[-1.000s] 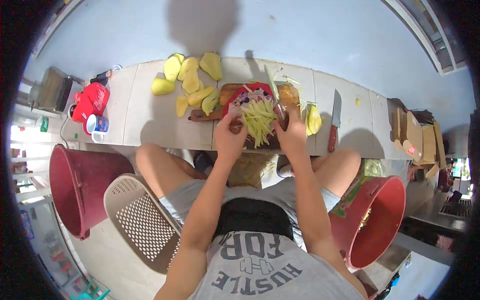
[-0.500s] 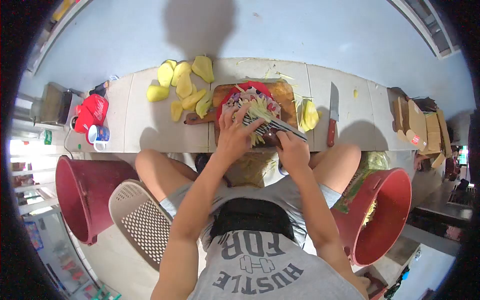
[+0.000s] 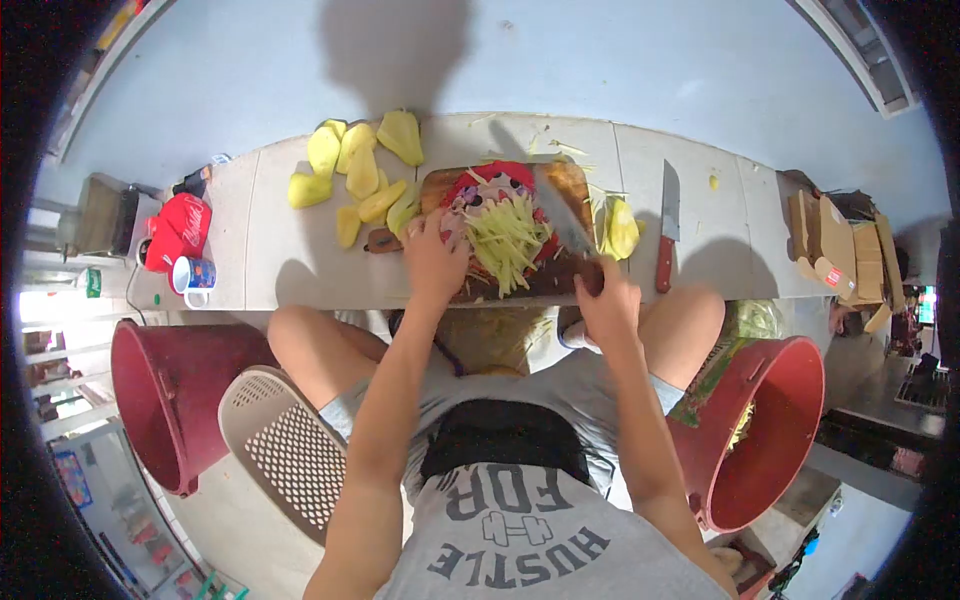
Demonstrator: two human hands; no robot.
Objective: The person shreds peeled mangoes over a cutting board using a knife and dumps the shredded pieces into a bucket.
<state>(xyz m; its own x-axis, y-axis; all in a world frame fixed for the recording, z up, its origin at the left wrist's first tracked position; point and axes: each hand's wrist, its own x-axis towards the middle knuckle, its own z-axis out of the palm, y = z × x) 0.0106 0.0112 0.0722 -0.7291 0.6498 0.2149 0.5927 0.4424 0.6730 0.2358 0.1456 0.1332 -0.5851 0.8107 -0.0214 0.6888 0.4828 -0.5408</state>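
Observation:
A heap of thin pale-green strips lies on a red patterned cloth over a wooden cutting board. My left hand is at the cloth's left side, its fingers bent around the edge of it. In my right hand is a knife, gripped by its dark handle at the board's near right corner. Its broad blade points away from me, beside the strips. Several peeled yellow-green fruit pieces sit left of the board, with another piece to its right.
A second knife with a reddish handle rests on the tiled counter. Further left are a mug and a red cap. Cardboard boxes stand at right. Below are red tubs and a perforated basket.
The knife blade has swung from across the strips to their right side, pointing away. My left hand has come off the strips, leftward to the cloth's edge. The strips now lie loose in a heap.

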